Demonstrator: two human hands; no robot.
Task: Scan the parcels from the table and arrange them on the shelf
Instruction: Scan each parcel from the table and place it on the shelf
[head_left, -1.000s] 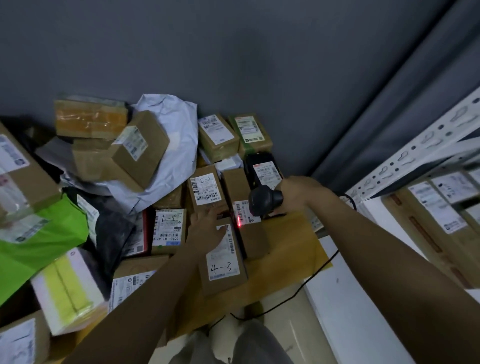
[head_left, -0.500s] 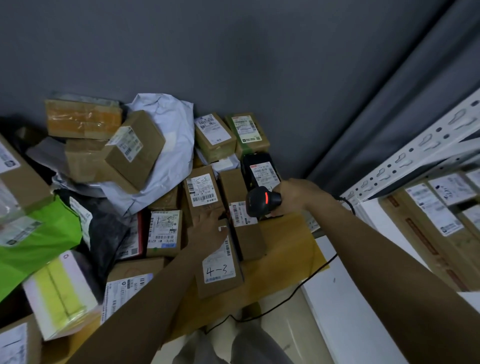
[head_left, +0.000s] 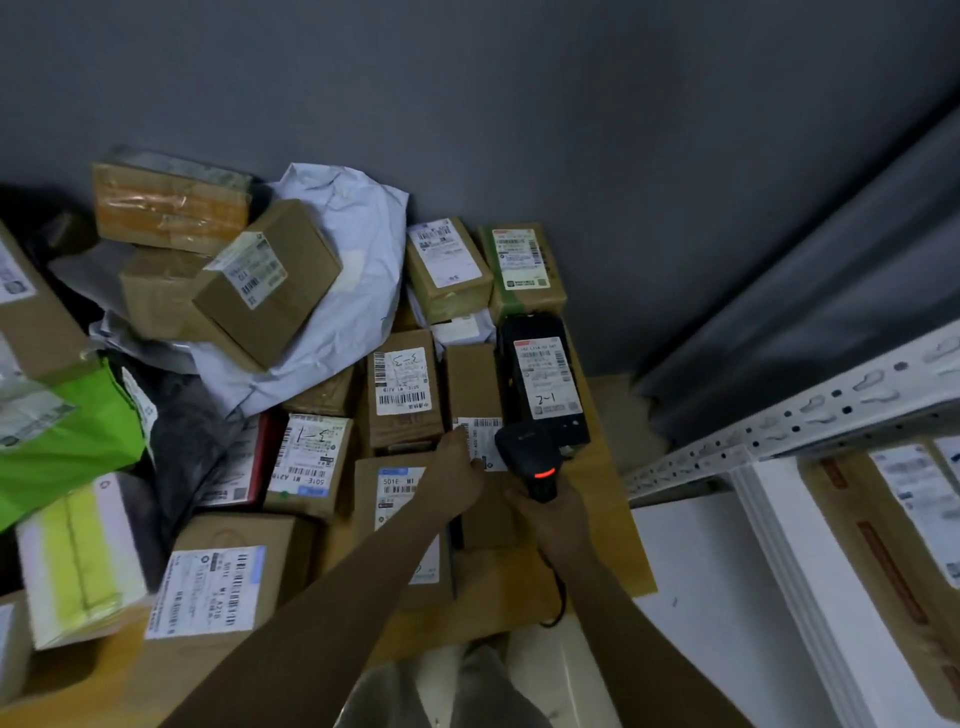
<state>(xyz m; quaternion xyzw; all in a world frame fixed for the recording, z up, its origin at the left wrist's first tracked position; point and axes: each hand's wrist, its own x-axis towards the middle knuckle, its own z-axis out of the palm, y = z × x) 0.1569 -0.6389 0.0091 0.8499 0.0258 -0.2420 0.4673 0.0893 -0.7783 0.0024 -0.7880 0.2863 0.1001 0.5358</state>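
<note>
The right hand (head_left: 553, 512) is wrapped around the handle of a scanner (head_left: 530, 449), its head aimed toward twelve o'clock with a red light glowing on its back. The left hand (head_left: 460, 475) rests just beside it at nine o'clock, fingertips touching a narrow brown parcel (head_left: 472, 384); whether they pinch it I cannot tell. That parcel's long axis runs from six to twelve, its label (head_left: 480, 434) right under the scanner. The shelf (head_left: 779, 441) stands at three o'clock, nearer the right arm.

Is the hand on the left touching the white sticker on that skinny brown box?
Touching. In the head view, the left hand rests its fingertips on the white label.
</note>
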